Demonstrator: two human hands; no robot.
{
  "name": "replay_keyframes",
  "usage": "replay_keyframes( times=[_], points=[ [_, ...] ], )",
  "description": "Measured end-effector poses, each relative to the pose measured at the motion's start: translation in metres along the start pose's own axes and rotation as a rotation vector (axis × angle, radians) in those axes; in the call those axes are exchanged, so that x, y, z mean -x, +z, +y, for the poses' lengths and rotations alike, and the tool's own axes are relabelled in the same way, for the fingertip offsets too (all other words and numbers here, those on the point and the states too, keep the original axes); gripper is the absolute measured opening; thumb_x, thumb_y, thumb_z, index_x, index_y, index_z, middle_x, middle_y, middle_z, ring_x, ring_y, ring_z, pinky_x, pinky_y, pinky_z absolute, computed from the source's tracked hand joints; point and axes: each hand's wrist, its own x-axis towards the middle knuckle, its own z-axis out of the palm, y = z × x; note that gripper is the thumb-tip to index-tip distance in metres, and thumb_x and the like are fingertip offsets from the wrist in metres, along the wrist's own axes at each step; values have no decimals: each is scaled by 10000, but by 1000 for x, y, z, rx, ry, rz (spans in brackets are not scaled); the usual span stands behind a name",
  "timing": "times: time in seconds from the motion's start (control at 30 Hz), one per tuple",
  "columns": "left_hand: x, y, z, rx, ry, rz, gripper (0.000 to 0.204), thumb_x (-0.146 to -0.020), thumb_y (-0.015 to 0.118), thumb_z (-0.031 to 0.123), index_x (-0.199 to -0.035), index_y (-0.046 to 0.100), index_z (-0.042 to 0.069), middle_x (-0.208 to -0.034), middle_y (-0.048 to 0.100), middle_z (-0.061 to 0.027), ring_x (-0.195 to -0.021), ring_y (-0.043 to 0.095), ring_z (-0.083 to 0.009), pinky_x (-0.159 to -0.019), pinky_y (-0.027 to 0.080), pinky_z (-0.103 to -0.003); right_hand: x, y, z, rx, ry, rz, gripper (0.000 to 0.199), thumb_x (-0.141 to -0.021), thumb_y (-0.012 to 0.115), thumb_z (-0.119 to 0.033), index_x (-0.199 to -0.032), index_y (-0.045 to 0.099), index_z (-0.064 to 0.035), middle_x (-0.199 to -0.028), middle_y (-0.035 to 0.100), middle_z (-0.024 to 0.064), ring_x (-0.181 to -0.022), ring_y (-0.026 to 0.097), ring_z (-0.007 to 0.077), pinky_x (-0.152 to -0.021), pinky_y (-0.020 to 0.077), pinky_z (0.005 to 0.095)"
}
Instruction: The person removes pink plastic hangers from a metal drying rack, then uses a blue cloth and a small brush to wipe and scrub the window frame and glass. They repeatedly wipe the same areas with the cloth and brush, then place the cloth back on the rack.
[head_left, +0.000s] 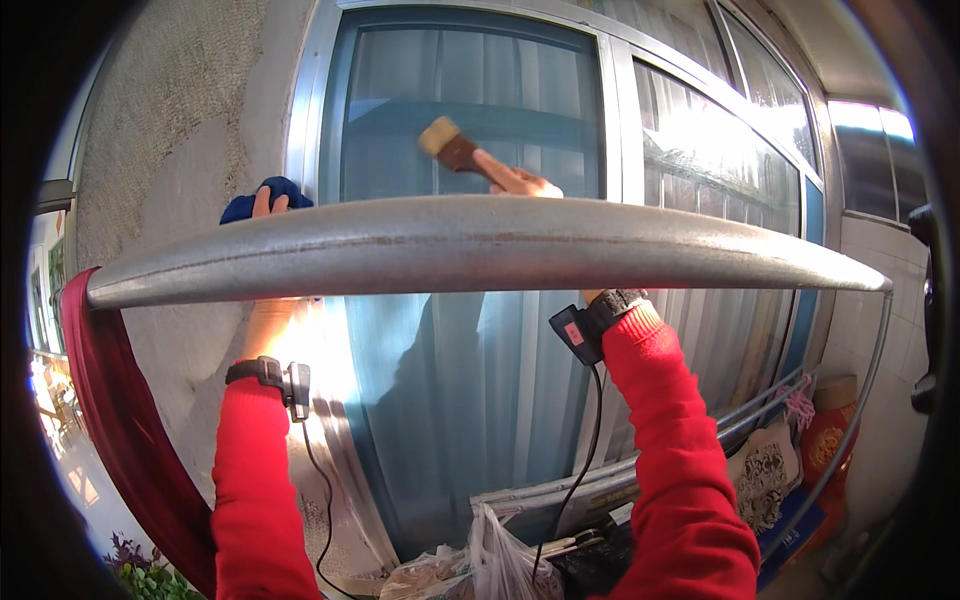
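Beyond a thick grey metal pipe (pixel 480 245), both my forearms in red sleeves reach toward a window. My right hand (pixel 522 183) grips a flat brush (pixel 456 148) by its brown handle, its pale bristles pointing up and left in front of the blue window screen (pixel 470 110). The pipe hides part of that hand and wrist. My left hand (pixel 268 203) is closed on a dark blue cloth (pixel 240 207) at the left side of the window frame (pixel 312 130), beside the grey wall. Whether the bristles touch the screen, I cannot tell.
The pipe crosses the view in front of me. A dark red cloth (pixel 130 420) hangs over its left end. Plastic bags (pixel 490 550) lie below the window. At the right are a patterned bag (pixel 765 470) and a red item (pixel 828 440). Leaves (pixel 150 575) show lower left.
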Motion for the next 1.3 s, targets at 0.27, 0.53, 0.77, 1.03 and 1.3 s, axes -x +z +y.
replay_keyframes(
  times=[0.27, 0.53, 0.77, 1.03, 1.3],
  points=[
    [3, -6, 8, -382, 53, 17, 593, -858, 555, 328, -1388, 402, 110, -1506, 297, -99, -1313, 367, -328, -1096, 249, -448, -79, -58, 12, 149, 400, 576, 368, -904, 516, -162, -1262, 556, -91, -1038, 656, 204, -940, 637, 383, -829, 509, 438],
    [-2, -13, 17, -312, 126, 120, 556, -816, 589, 308, -1315, 483, 86, -1460, 363, -135, -1178, 473, -387, -1012, 340, -499, -123, -55, -8, 119, 105, 446, 296, -877, 537, -221, -1153, 631, -164, -1070, 644, 177, -978, 611, 367, -861, 490, 430],
    [-7, -18, 25, -424, 234, 260, 416, -782, 616, 231, -1165, 601, 69, -1320, 509, -156, -917, 600, -333, -837, 454, -439, -162, -54, -18, 204, 572, 585, 239, -873, 551, -186, -1038, 662, -53, -1082, 646, 193, -1041, 618, 364, -860, 518, 433],
    [-3, -16, 17, -385, 174, 150, 458, -840, 593, 289, -1247, 556, 82, -1403, 444, -123, -1078, 550, -278, -948, 404, -404, -199, 33, -143, 149, 76, 342, 178, -765, 621, -74, -939, 633, -39, -966, 660, 216, -950, 640, 380, -817, 527, 427],
    [0, 2, -1, -101, 97, 234, 440, -859, 613, 290, -1253, 527, 113, -1178, 565, -112, -1113, 510, -296, -930, 376, -441, -149, 27, -134, 118, -82, 138, 336, -916, 453, -229, -1215, 569, -128, -951, 647, 208, -927, 613, 384, -825, 494, 445]
  ],
)
